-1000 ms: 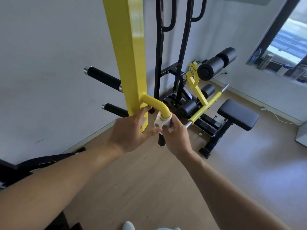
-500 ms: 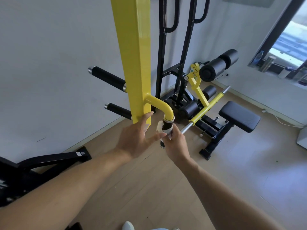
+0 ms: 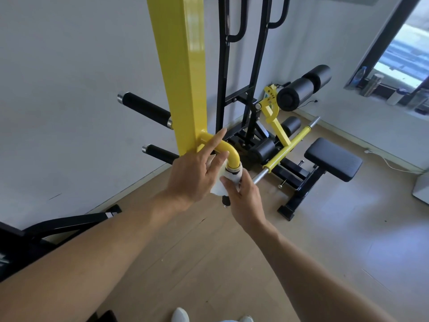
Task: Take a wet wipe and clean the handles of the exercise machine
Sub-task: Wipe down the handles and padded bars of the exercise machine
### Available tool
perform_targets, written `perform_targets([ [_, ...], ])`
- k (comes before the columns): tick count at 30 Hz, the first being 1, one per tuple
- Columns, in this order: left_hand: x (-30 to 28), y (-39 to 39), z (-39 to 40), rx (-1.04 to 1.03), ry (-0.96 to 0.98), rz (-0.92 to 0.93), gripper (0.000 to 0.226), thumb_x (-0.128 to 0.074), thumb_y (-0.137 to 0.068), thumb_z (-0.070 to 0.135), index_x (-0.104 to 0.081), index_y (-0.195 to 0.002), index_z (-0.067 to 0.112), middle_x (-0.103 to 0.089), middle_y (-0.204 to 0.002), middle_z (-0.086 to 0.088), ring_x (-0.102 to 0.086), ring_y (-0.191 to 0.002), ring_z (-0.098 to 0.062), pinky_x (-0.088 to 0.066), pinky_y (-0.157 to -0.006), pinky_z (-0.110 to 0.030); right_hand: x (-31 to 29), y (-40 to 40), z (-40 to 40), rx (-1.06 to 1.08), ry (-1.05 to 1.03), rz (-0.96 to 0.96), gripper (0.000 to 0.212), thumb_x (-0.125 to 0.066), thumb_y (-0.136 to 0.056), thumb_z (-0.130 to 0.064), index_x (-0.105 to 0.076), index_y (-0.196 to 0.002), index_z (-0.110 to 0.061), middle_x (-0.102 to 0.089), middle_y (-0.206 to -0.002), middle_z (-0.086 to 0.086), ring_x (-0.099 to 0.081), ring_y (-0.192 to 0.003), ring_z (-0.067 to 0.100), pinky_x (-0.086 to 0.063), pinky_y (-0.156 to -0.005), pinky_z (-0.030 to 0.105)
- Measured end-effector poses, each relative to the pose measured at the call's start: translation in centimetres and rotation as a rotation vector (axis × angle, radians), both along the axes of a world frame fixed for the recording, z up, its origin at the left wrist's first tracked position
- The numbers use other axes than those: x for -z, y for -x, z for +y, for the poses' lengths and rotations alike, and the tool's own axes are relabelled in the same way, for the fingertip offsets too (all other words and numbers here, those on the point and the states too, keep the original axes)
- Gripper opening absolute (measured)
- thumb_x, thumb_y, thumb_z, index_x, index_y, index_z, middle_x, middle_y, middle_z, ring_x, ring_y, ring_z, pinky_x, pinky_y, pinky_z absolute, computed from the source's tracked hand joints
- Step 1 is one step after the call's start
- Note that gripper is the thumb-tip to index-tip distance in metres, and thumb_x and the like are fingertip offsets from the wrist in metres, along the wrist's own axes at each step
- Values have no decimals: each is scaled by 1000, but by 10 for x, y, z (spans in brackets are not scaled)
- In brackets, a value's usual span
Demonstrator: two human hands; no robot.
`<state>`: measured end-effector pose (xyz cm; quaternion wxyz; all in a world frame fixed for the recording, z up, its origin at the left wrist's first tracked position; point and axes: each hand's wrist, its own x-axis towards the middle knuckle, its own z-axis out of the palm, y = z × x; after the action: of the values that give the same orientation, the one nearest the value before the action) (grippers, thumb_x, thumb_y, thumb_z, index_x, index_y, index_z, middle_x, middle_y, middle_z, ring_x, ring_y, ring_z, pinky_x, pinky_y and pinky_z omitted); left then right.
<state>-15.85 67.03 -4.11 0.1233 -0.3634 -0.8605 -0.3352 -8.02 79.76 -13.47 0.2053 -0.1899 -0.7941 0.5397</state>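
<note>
A yellow upright post [image 3: 183, 73] carries a curved yellow tube [image 3: 228, 152] that ends in a downward black handle [image 3: 225, 201]. A white wet wipe [image 3: 220, 187] is wrapped around the top of that handle, so only the handle's lower tip shows. My right hand [image 3: 243, 194] is closed around the wipe and handle from the right. My left hand [image 3: 197, 170] presses the wipe from the left, its fingers spread and the index finger lying along the yellow tube.
Two black padded pegs [image 3: 144, 110] [image 3: 160, 153] stick out left of the post. Behind stand a black frame [image 3: 243, 66], roller pads [image 3: 304, 87], a yellow bar [image 3: 285, 147] and a black bench seat [image 3: 333, 159]. A black base [image 3: 58, 224] lies at left on the wood floor.
Both hands slid down the handle half a second ago, baring its black top, then came back up. The wipe again covers the handle's top near the yellow tube.
</note>
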Motion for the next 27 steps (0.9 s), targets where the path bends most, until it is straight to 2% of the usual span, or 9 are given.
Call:
perform_targets([
  [2,3,0,-1,34,13,4,61,-43,-99,52,-30,-156,30,-30,-46,15,-38,-38,-1,-22,-40,-10,5,0,2,-16,-10,-24,26,-60,-91,-50,-54,-114,-39,-68,-90,-7,-67,-81,22,-58,-70,47],
  [5,4,1,0,51,33,1,71,-47,-96,57,-23,-157,31,-28,-43,11,-36,-35,-1,-30,-37,-12,17,-6,4,-49,-34,-114,22,-61,-96,-38,-56,-116,-30,-65,-94,-14,-61,-89,10,-53,-78,39],
  [7,4,2,1,51,43,8,71,-44,-97,58,-20,-158,31,-31,-44,11,-37,-35,-1,-30,-38,-11,13,-4,4,-13,-18,-60,21,-60,-97,-38,-56,-116,-32,-66,-96,-12,-63,-90,13,-55,-78,41],
  [11,6,4,1,48,36,13,65,-34,-100,57,-17,-158,35,-39,-48,10,-44,-41,-4,-23,-43,-13,2,7,5,21,12,56,28,-58,-92,-53,-55,-117,-41,-69,-93,-7,-68,-82,25,-58,-68,44],
  [15,2,3,2,62,24,-30,60,-29,-101,51,-20,-158,34,-36,-47,14,-44,-44,-1,-23,-45,-12,23,0,6,-21,-50,-59,23,-61,-96,-37,-55,-118,-32,-64,-97,-12,-61,-90,14,-50,-75,37],
  [18,0,3,2,82,22,-44,58,-28,-102,49,-21,-158,34,-36,-45,16,-44,-44,1,-24,-46,-10,12,7,3,25,-18,55,23,-57,-95,-44,-53,-117,-37,-66,-97,-7,-64,-87,21,-56,-74,45],
  [21,0,2,2,79,16,-61,58,-29,-102,49,-21,-157,36,-33,-44,15,-45,-44,0,-25,-42,-12,2,16,4,29,-47,166,33,-52,-97,-50,-49,-126,-35,-67,-92,2,-65,-77,27,-55,-66,38],
  [25,0,2,3,91,27,-73,59,-31,-103,50,-17,-158,37,-34,-43,10,-48,-44,-4,-28,-41,-14,34,2,7,-85,-158,-23,19,-53,-103,-33,-45,-120,-28,-57,-96,-11,-56,-85,14,-44,-75,31],
  [27,0,2,3,106,18,-89,59,-32,-102,51,-16,-158,37,-35,-43,10,-53,-51,-1,-31,-42,-13,31,3,9,-86,-146,-35,17,-53,-104,-29,-46,-119,-24,-58,-98,-8,-56,-88,15,-43,-75,30],
])
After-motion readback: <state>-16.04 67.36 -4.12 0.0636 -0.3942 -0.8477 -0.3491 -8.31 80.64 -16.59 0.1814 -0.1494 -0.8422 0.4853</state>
